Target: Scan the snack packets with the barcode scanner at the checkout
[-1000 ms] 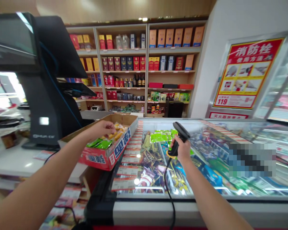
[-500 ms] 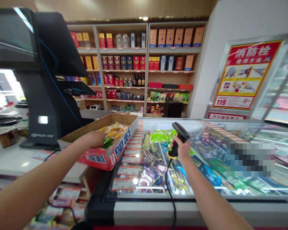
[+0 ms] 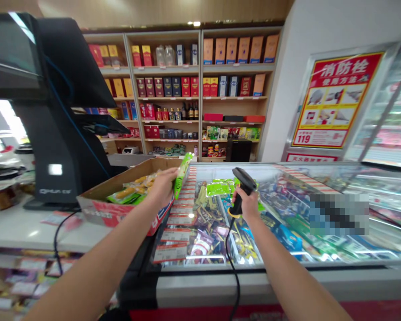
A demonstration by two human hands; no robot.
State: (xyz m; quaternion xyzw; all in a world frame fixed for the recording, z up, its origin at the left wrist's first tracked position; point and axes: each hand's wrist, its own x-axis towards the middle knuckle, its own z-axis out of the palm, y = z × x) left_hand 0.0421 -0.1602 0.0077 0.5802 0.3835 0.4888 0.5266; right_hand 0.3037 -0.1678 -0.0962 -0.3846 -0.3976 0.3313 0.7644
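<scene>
My left hand point(image 3: 163, 183) is closed round a green snack packet point(image 3: 182, 174), held upright over the right end of a red and white cardboard box point(image 3: 120, 209) that holds more green and yellow packets point(image 3: 130, 192). My right hand point(image 3: 249, 204) grips the handle of a black barcode scanner point(image 3: 242, 183); its head points left toward the green packet, and its cable point(image 3: 232, 263) hangs down over the freezer's front. Both hands are above the glass-topped chest freezer point(image 3: 220, 285).
A black point-of-sale terminal point(image 3: 53, 111) stands on the white counter point(image 3: 23, 227) at left. Wooden shelves point(image 3: 200, 89) of boxed goods and bottles line the back wall. A red fire-hydrant poster point(image 3: 334, 98) hangs at right, beside glass-door coolers point(image 3: 390, 125).
My left hand has come out of the box, lifting a green packet up and right toward the scanner. The right hand with the scanner has shifted slightly left.
</scene>
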